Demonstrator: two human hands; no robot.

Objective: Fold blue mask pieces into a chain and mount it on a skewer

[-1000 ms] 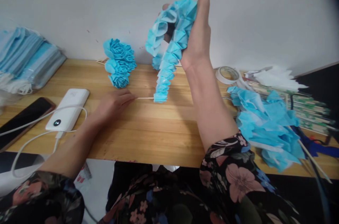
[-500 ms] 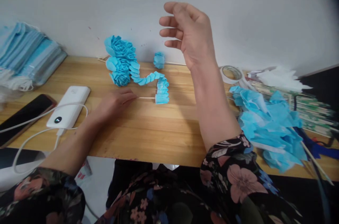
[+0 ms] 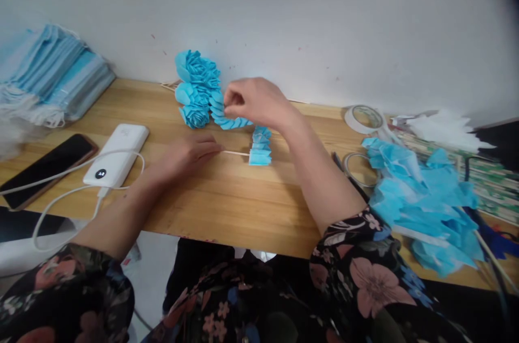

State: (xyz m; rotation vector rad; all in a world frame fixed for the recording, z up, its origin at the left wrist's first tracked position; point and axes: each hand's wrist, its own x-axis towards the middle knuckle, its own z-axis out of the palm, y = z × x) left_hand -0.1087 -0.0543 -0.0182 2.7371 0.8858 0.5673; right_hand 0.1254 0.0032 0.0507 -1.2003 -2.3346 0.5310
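Note:
Low over the table, my left hand [image 3: 194, 151] pinches the end of a thin stick [image 3: 237, 153]. The stick's other end meets a pleated light-blue strip [image 3: 260, 148], which curves up and back toward the blue flowers [image 3: 197, 89]. My right hand [image 3: 253, 100] is above the strip's middle, its fingers curled together and hiding part of it. Whether those fingertips grip anything is hidden.
At the left are stacked blue masks [image 3: 60, 78], a phone [image 3: 51, 167] and a white power bank [image 3: 117, 154] with a cable. Tape rolls [image 3: 364, 118] and crumpled blue material [image 3: 425, 202] are at the right. A wall stands behind.
My right hand has come down and left from its raised, spread pose to the strip, its fingers now curled. My left hand still holds the stick. The view has shifted slightly.

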